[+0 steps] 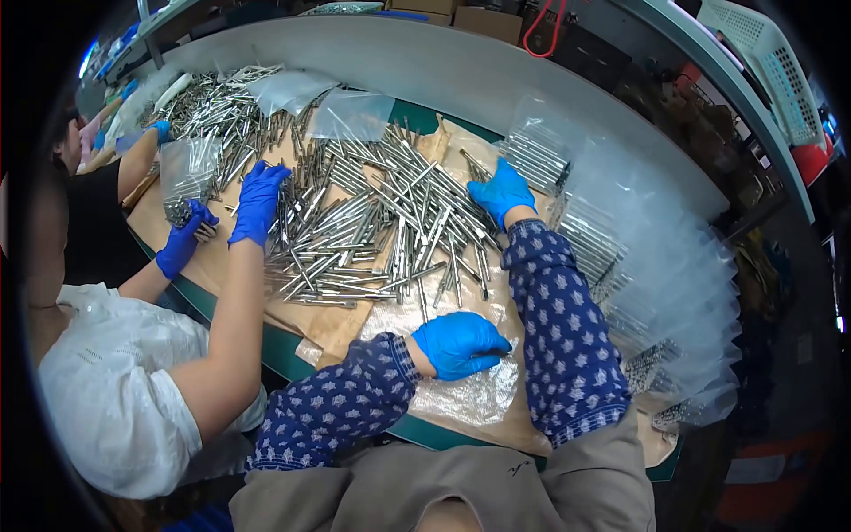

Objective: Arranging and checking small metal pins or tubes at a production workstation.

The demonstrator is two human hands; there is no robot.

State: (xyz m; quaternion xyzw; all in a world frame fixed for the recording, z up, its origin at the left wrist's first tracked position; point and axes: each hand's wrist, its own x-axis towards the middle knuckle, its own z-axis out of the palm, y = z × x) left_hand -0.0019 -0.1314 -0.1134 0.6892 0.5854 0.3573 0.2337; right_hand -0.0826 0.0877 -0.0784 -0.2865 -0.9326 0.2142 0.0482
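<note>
A broad heap of thin silvery metal rods [408,213], perhaps cutting tools, lies on brown paper in front of me. My right hand [505,193], in a light blue glove, is at the heap's right edge. Its thumb and forefinger are apart, and a rod's end lies close to them. Nearer to me, my left hand [458,346], also gloved, hovers over a shiny clear plastic sheet [479,399] with its fingers curled. A small dark tip shows at those fingertips; the rest of what they hold is hidden.
Clear bags packed with rods [536,160] overlap along the right side. At my left, a co-worker's gloved hand [259,204] touches the heap while the other [188,238] holds a bag of rods [191,173]. Empty-looking bags [353,115] lie across the back, before a grey barrier [425,66].
</note>
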